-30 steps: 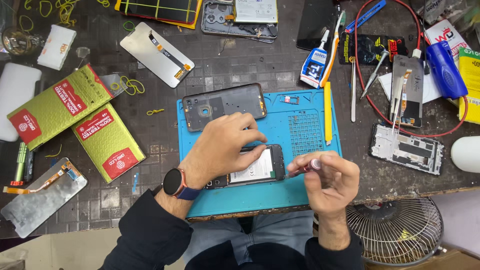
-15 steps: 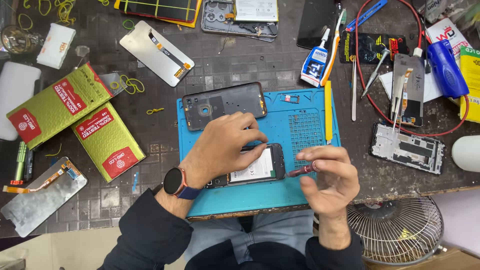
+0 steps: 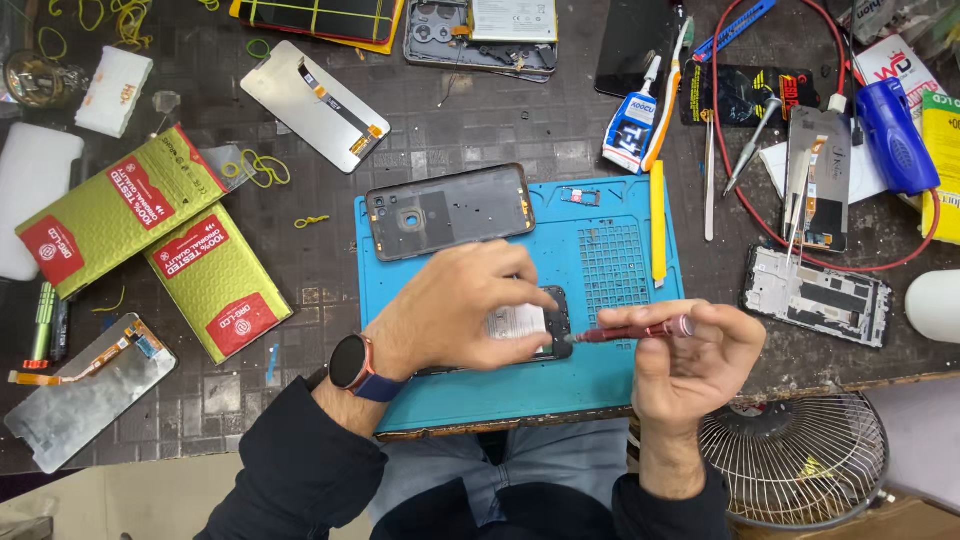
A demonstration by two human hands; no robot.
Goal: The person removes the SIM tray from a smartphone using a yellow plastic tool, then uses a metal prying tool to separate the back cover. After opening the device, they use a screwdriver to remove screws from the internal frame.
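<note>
- Your left hand (image 3: 455, 310) lies flat over the opened phone (image 3: 535, 325) on the blue work mat (image 3: 600, 250), fingers (image 3: 520, 290) curled down onto it and pressing it in place; only the phone's right end, with a pale label, shows past them.
- Your right hand (image 3: 690, 350) sits at 3 o'clock from the phone, fingers closed around a red-handled screwdriver (image 3: 630, 331). The tool lies nearly level, its tip touching the phone's right edge.
- A dark back cover (image 3: 450, 210) with a camera hole rests on the mat at 12 o'clock from your left hand, slightly tilted and apart from it.
- A yellow pry stick (image 3: 657, 222) lies upright along the mat's right side, at 12 o'clock from your right hand.
- A smartwatch (image 3: 352, 362) is on your left wrist, above the dark sleeve.
- On the counter (image 3: 320, 270) at 9 o'clock from the mat, two green boxes (image 3: 160, 245) with red labels lie side by side, touching.
- At 2 o'clock from the mat, a bare phone frame (image 3: 815, 295) lies inside a loop of red cable (image 3: 735, 190), with tweezers (image 3: 709, 185) near the pry stick.
- A glue bottle (image 3: 632, 130) lies at 12 o'clock, just beyond the mat.
- A wire fan guard (image 3: 800, 455) sits below the counter edge at 5 o'clock.
</note>
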